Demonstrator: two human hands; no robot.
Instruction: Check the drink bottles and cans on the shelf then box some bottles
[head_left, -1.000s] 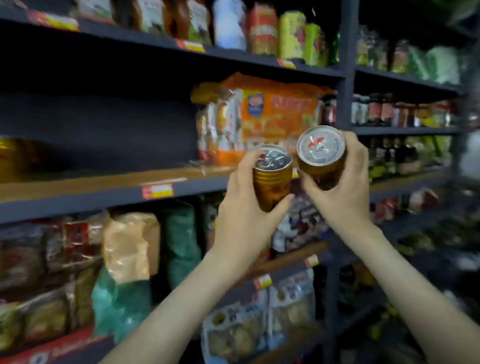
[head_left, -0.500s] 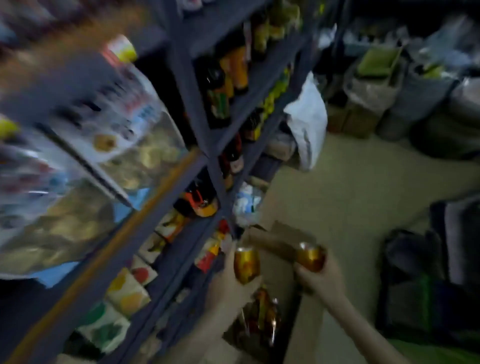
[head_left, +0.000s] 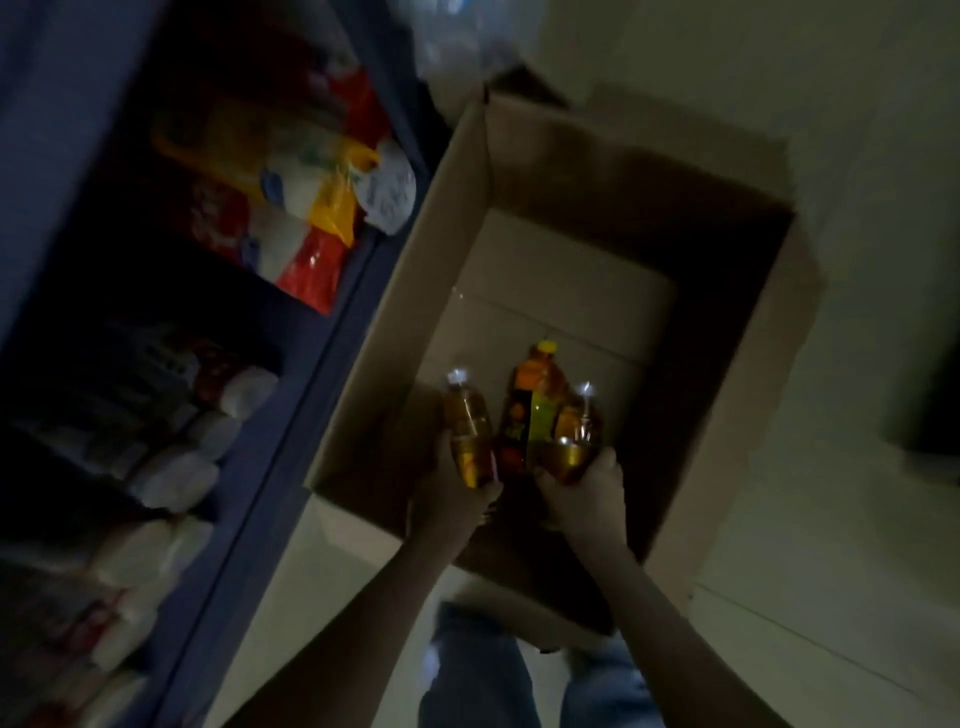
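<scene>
Viewpoint: the head camera looks steeply down; the frame is dim and slightly blurred.
Left hand (head_left: 454, 499): fingers wrapped round the lower part of the left can (head_left: 467, 436), grasping it over the near left part of the box.
Left can: gold body with a bright silver top at its far end, tilted slightly away from the camera.
Right hand (head_left: 584, 493): fingers curled round the base of the right can (head_left: 569, 457), grasping it inside the near part of the box.
Right can: gold, with a bright glint at its far end; blur hides further detail.
Bottle (head_left: 535, 400): orange drink, yellow cap, green and yellow label; upright inside the box between the two cans, just beside each. Whether it touches them cannot be told.
Cardboard box (head_left: 395, 322): open, flaps raised, pale bottom; on the floor just to the right of the shelf. The far half of its bottom is bare.
Shelf (head_left: 311, 374): blue-grey frame along the left side of the scene.
Shelf stock, far: bagged goods (head_left: 306, 208) in yellow, red and white.
Shelf stock, near: a row of white packs (head_left: 176, 478); labels unreadable.
Floor (head_left: 857, 312): pale tiles, to the right of the box.
Person: both forearms reach in from the near edge; blue trouser legs (head_left: 467, 675) show below them.
</scene>
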